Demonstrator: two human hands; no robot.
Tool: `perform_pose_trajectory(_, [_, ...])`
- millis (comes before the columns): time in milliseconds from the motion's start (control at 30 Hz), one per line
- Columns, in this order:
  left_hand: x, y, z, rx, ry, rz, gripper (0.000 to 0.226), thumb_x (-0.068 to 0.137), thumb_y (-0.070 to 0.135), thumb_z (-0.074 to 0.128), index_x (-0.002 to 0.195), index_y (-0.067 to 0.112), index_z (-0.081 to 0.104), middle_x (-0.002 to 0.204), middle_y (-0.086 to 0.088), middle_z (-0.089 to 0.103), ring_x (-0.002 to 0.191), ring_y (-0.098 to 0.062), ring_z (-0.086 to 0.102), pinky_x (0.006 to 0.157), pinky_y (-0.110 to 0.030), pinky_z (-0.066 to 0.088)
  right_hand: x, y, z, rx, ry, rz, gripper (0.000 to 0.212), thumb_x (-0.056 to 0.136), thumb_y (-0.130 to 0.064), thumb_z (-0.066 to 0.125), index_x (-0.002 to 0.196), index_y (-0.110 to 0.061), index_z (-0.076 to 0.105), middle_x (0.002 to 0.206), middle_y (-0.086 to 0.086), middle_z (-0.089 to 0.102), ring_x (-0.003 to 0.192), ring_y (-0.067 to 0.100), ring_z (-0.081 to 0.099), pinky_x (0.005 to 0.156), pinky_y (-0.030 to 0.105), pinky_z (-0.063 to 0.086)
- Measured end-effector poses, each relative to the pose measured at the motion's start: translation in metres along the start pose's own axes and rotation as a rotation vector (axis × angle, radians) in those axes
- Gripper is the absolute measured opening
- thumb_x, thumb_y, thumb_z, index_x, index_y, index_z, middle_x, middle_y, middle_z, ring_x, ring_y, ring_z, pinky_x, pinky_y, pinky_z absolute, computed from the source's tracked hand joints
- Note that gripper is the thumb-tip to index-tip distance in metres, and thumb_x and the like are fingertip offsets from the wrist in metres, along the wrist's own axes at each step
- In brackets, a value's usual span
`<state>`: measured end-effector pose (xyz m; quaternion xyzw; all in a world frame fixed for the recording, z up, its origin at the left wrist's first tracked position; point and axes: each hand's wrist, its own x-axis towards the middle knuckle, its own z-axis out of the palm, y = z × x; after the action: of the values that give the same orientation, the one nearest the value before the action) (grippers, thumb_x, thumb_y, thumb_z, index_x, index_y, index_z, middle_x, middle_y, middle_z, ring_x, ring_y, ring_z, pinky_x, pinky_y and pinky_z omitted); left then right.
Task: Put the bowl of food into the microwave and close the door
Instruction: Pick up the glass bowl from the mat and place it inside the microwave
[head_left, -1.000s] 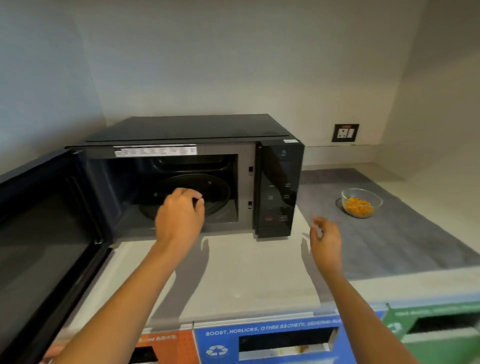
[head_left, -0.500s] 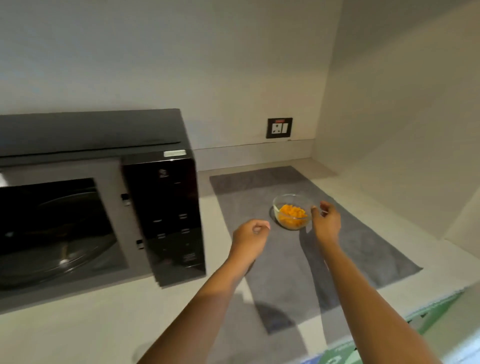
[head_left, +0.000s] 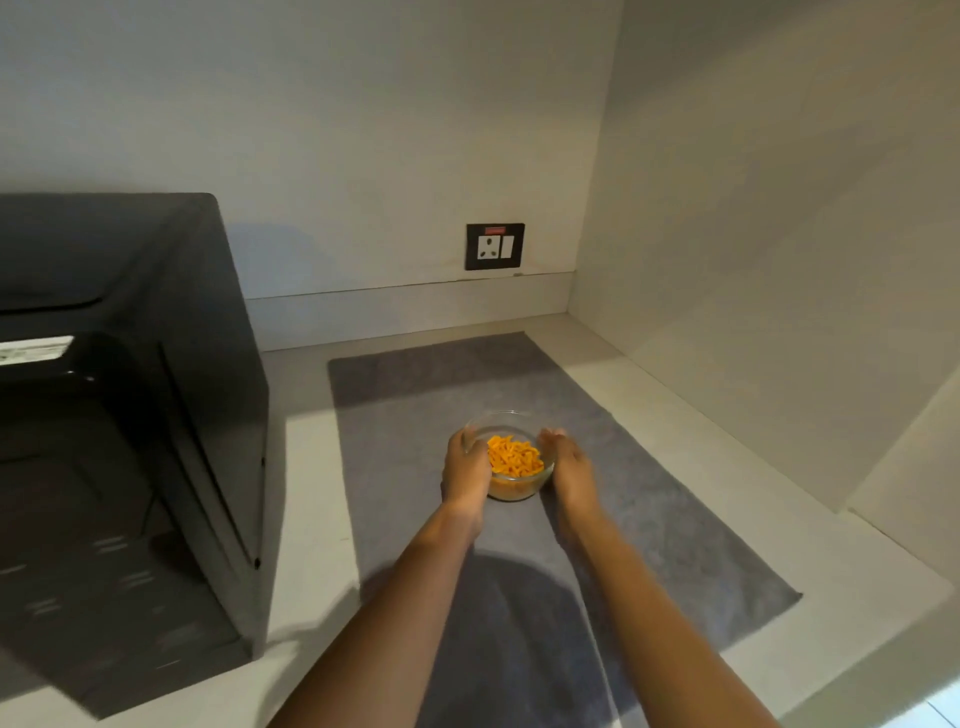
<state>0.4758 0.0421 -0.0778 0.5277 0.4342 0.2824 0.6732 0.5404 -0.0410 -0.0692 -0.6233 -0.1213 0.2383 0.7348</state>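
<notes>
Two bare forearms are reaching forward from the bottom edge, casting a rounded shadow on the grey mat (head_left: 675, 545) beneath them; the left hand (head_left: 466, 470) is cupping the near-left side of the glass bowl (head_left: 517, 483), its fingers curling around the wall with the tips at the rim, and the right hand (head_left: 570, 470) is pressing against the opposite side, fingers likewise wrapping the glass; both hands are holding the bowl between them, though whether it is lifting off the mat yet cannot be told. The bowl is sitting near the middle of the mat, holding a heap of orange food (head_left: 514, 456), well apart from the microwave (head_left: 156, 415) standing at the left. Judging from this, the task is just beginning its carrying stage: the grasp is forming, while lifting the bowl, moving it leftward into the cavity, setting it down and shutting the door are all remaining; the microwave's front is lying mostly outside the view, so the door's position is not showing. The mat is lying flat on a pale countertop (head_left: 311, 519), which is running back to a low upstand; behind it a plain light wall is carrying a dark socket plate (head_left: 494, 246) with a small red mark on top; a second pale wall is closing the corner on the right.
</notes>
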Motion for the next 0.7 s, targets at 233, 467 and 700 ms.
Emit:
perform_pose_trajectory(233, [-0.013,0.012,0.005,-0.325,0.038,-0.015,0.030,0.096,0.014,0.049,0.125,0.016,0.053,0.126,-0.014,0.058,0.108,-0.027,0.060,0.093,-0.040,0.052,-0.004,-0.002,0.014,0.137,-0.073,0.075,0.029,0.092,-0.029,0.044,0.107,-0.011,0.062,0.097,0.015,0.067,0.092,0.028,0.064,0.086,0.044,0.051])
perform_pose_trajectory(467, [-0.031,0.040,-0.019,-0.386,-0.031,-0.041,0.039,0.095,0.002,0.043,0.131,0.018,0.050,0.132,-0.018,0.054,0.113,-0.033,0.057,0.083,-0.036,0.049,-0.018,-0.016,0.005,0.217,-0.380,0.058,0.040,0.096,-0.032,0.044,0.136,-0.024,0.038,0.117,-0.003,0.059,0.110,0.019,0.061,0.097,0.040,0.049])
perform_pose_trajectory(700, [-0.081,0.066,-0.062,-0.352,-0.078,-0.026,0.040,0.098,0.003,0.039,0.130,0.024,0.050,0.132,-0.022,0.053,0.098,-0.029,0.057,0.063,-0.029,0.052,-0.071,-0.035,0.006,0.170,-0.598,0.070,0.051,0.098,-0.025,0.042,0.145,-0.032,0.021,0.132,-0.004,0.057,0.111,0.018,0.063,0.073,0.029,0.060])
